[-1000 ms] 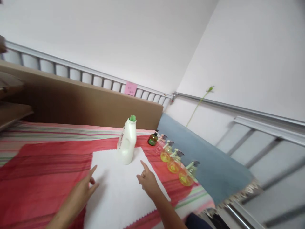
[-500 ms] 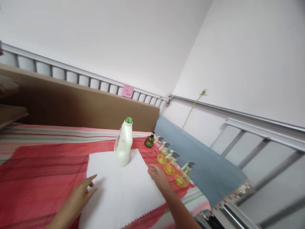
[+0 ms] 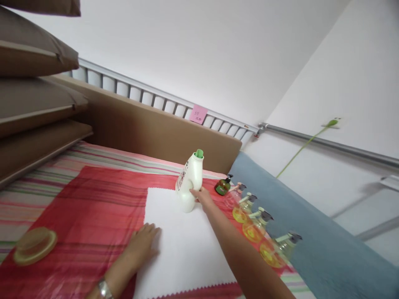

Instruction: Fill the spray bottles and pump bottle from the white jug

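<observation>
A white detergent bottle point(image 3: 190, 176) with a green spout stands, leaning a little, on a white cloth point(image 3: 183, 249) with zigzag edges. My right hand point(image 3: 201, 195) is at the bottle's handle, its fingers closed around it. Over the cloth's left edge is my left hand point(image 3: 145, 238), slightly blurred, fingers stretched out and holding nothing. A watch or bracelet point(image 3: 105, 288) is on that wrist.
Several clear pump bottles point(image 3: 254, 226) with yellow or no visible liquid line the right side, beside a dark green pump bottle point(image 3: 223, 185). A yellowish round lid-like thing point(image 3: 35, 246) lies left on the red sheet point(image 3: 90, 207). Brown cushions point(image 3: 37, 99) are stacked at left.
My right hand has moved from the cloth's right edge to the bottle's handle and closed on it. My left hand has moved forward over the cloth's edge. The view has turned left.
</observation>
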`<state>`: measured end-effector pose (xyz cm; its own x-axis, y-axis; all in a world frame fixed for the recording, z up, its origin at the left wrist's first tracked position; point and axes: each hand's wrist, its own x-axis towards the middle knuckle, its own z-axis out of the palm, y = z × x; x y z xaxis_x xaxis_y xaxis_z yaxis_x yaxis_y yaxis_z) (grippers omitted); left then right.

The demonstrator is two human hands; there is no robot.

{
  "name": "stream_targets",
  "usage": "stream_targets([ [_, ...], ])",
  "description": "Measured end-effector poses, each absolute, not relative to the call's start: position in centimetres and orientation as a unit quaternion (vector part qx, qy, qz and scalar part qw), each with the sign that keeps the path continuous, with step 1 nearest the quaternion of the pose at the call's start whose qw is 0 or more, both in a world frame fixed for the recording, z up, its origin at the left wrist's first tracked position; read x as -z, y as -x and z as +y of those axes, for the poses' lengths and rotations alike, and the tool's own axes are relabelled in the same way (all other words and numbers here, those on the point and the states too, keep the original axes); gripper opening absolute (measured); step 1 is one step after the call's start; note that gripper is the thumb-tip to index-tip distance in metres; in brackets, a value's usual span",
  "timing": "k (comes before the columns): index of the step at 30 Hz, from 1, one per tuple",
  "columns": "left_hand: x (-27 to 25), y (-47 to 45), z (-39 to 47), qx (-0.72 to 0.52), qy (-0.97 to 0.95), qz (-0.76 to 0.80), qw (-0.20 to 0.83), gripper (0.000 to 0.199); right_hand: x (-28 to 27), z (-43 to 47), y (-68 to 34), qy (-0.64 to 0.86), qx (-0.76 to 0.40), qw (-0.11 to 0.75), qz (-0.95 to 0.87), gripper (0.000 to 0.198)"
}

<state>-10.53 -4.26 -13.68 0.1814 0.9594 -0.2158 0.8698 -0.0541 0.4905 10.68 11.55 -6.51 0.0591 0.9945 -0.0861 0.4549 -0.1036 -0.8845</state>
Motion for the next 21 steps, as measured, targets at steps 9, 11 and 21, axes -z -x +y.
stream_targets([
  [9, 14.5, 10.1, -3.9, -0.042, -0.726, 0.635, 0.261, 0.071, 5.3, 9.3, -10.1, 0.591, -0.377, 0.421, -0.576, 0.021],
  [11, 14.8, 10.1, -3.9, -0.051, -0.729, 0.632, 0.259, 0.07, 5.0, 7.3, -9.8, 0.572, -0.38, 0.444, -0.575, 0.028],
  [21, 16.2, 11.5, -2.5, -0.267, -0.63, 0.694, 0.226, 0.05, 5.9, -1.1, -7.7, 0.547, -0.417, 0.495, -0.53, 0.034],
])
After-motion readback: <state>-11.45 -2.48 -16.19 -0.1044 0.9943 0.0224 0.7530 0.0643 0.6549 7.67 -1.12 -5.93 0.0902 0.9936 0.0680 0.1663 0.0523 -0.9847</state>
